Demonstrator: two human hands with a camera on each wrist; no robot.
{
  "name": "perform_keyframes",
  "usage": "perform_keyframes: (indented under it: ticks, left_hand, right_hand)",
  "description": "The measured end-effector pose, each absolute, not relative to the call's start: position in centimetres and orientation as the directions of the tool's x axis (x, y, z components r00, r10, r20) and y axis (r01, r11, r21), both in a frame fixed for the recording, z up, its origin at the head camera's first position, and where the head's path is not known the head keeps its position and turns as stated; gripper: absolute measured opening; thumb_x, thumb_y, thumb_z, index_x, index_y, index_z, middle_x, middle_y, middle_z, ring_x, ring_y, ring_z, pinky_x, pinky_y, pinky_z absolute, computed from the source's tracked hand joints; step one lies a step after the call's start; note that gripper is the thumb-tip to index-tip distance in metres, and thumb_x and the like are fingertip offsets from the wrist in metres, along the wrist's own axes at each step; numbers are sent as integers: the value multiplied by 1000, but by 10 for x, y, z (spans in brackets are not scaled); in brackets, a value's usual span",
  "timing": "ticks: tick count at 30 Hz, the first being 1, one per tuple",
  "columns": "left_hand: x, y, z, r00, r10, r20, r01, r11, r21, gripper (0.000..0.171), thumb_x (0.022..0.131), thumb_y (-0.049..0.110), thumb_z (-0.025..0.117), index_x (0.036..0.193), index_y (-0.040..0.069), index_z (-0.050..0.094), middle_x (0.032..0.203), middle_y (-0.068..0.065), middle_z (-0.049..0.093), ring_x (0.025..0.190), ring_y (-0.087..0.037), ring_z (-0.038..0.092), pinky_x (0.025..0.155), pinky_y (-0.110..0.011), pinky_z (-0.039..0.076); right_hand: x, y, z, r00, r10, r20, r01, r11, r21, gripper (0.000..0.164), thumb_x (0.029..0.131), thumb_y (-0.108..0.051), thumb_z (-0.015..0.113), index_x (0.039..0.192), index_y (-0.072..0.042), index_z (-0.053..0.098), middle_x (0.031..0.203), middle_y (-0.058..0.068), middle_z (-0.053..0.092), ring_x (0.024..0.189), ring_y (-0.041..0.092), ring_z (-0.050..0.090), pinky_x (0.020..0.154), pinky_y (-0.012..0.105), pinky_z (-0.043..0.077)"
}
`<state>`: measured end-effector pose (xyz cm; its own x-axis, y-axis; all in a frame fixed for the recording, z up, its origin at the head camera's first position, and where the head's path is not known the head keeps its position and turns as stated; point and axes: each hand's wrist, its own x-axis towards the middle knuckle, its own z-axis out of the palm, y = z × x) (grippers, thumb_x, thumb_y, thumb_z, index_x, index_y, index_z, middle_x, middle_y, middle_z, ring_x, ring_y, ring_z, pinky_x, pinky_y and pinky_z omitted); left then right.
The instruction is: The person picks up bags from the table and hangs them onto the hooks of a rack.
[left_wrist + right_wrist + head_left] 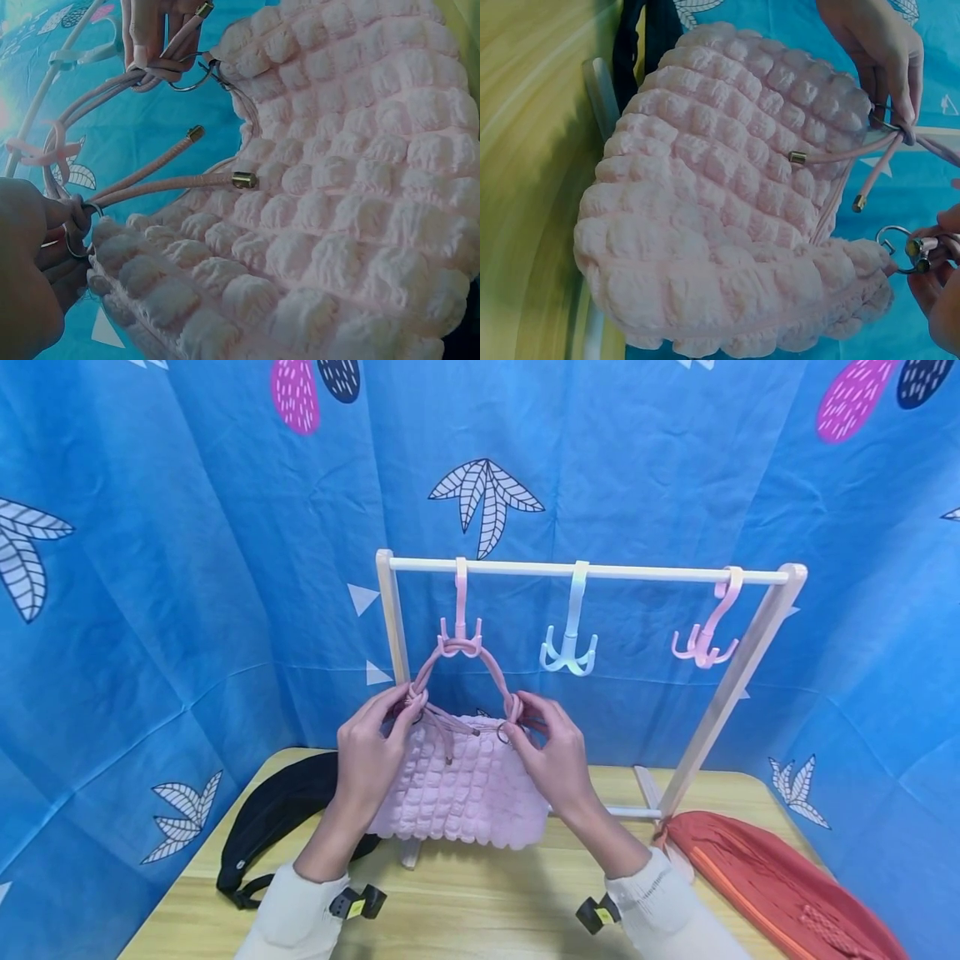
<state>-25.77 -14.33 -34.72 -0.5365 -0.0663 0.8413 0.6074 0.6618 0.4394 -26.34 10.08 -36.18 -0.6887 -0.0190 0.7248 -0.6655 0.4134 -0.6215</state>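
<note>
A pink puffy quilted handbag hangs in front of the rack, its cord handle looped up at the left pink hook. My left hand pinches the knot at the handle's left end, beside a metal ring. On the other side my right hand pinches the right knot of the handle, near its ring. Loose cord ends with metal tips dangle over the bag's front. Both hands also show in the left wrist view, fingers curled at the knots.
The wooden rack's white bar also carries a blue hook and another pink hook at right. A black bag lies on the table at left, a red bag at right. Blue patterned cloth surrounds the table.
</note>
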Motion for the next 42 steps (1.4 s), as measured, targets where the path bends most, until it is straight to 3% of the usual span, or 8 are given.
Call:
perform_keyframes:
  ticks: [17,30,42]
  left_hand:
    - [-250,-153,-357,-561,-70,825,572,688,447,38,91,8,79,128,1,72,124,-18,75,105,-33,77,91,-43,61]
    - [-245,-160,-364,-521,-50,852,566,728,388,33,89,5,80,121,-3,74,120,-21,75,103,-35,77,90,-46,61]
    - [-239,-169,-375,-522,-23,853,545,760,354,33,88,3,81,119,-5,74,120,-22,75,111,-38,73,96,-49,59]
  right_hand:
    - [-260,108,-370,-684,-33,728,-676,404,-616,44,92,-3,77,134,-1,65,124,15,70,111,28,72,96,34,61]
    - [-258,114,-376,-693,-66,718,-672,421,-609,41,91,-3,77,131,1,66,126,21,67,109,30,74,95,34,61]
    - [-254,115,-378,-721,-74,689,-642,447,-623,36,92,-6,78,127,0,69,126,15,69,112,27,72,100,34,59]
